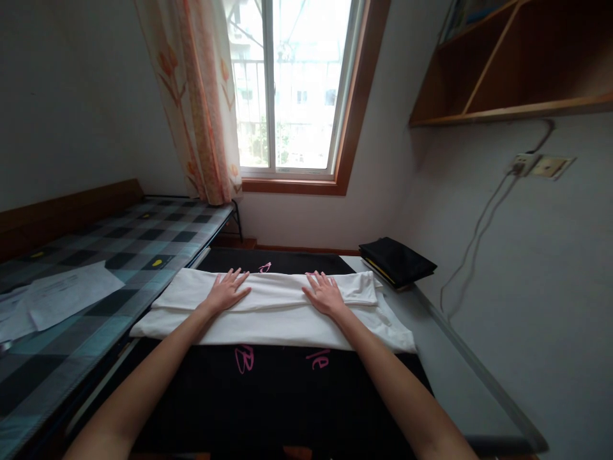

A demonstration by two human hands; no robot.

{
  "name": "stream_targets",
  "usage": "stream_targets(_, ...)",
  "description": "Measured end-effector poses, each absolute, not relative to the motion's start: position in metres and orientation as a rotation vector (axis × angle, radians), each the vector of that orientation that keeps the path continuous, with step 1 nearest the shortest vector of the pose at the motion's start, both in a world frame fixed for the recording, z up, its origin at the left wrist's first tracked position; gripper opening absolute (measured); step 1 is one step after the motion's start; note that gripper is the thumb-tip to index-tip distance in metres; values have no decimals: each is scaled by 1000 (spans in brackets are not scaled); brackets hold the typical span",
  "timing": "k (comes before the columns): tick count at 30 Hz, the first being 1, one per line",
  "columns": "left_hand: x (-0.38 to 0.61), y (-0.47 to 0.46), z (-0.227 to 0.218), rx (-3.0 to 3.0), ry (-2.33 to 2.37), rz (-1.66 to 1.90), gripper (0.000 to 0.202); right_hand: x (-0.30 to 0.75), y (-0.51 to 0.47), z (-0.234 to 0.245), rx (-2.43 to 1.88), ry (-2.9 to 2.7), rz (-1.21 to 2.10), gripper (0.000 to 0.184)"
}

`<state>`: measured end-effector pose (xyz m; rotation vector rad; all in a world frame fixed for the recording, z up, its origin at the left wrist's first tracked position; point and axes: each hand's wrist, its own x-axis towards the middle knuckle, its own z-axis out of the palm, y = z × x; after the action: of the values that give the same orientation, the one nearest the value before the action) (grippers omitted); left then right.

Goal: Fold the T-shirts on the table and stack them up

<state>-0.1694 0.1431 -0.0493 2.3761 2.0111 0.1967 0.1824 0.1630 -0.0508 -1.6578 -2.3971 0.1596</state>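
Note:
A white cloth garment lies spread sideways across a black mat with pink lettering. Its far part is folded over into a long band on top of the wider layer beneath. My left hand rests flat on the folded band, left of the middle, fingers spread. Farther right, my right hand presses flat on the same band, its fingers also apart. Neither hand grips the fabric. What kind of garment it is, I cannot tell for certain.
To the left stands a bed with a checked mattress and loose papers. A black folder-like item sits at the table's far right. Cords hang from a wall socket. A wooden shelf juts out above; the window is ahead.

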Motion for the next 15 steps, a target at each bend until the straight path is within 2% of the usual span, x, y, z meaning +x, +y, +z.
stream_targets(7,-254,143,-53,2257,2315,66,62,271,159,-52,-2033,-2300,2,71)
stream_targets(12,-274,138,-52,2387,2361,88,56,290,157,-57,-1964,-2290,-124,65)
stream_targets(15,-273,125,-46,2483,2281,221,54,295,153,-57,-1773,-2297,-177,55)
